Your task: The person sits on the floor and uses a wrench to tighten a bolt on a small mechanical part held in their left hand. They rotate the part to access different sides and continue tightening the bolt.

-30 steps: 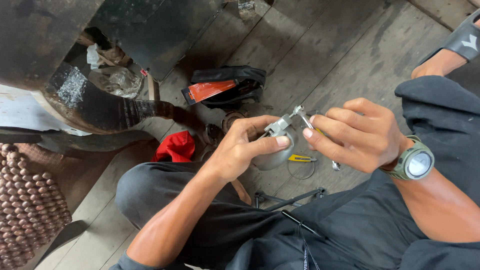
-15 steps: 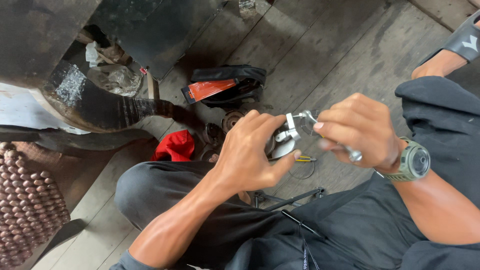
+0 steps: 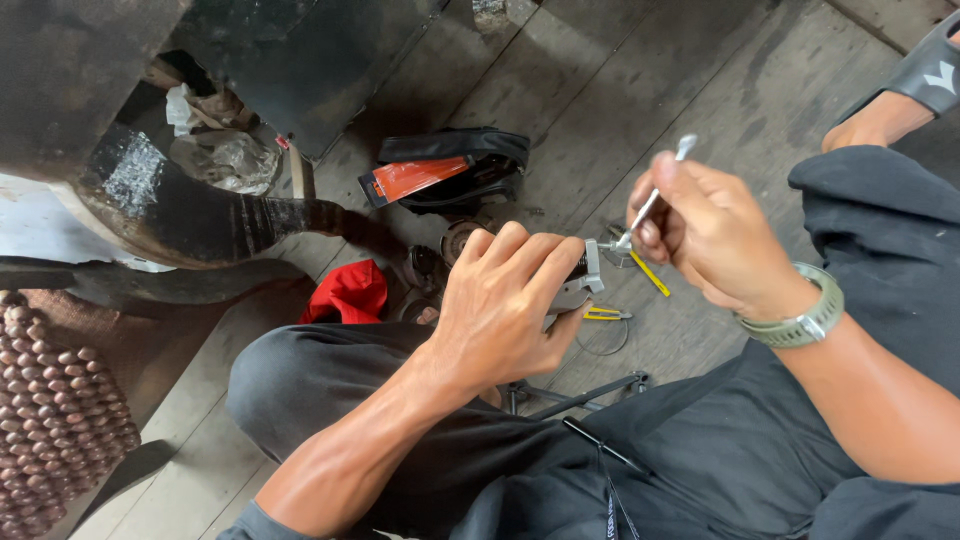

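Centre frame, the left hand (image 3: 505, 310) is clamping a small metal part (image 3: 583, 280) steady. The right hand (image 3: 705, 235) is pinching a thin metal rod (image 3: 655, 195), angling its tip at that part.

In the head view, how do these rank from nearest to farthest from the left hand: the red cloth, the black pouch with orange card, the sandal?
1. Red cloth, on the floor just left of the left hand.
2. Black pouch with orange card, above the hand.
3. Sandal, far top right corner.
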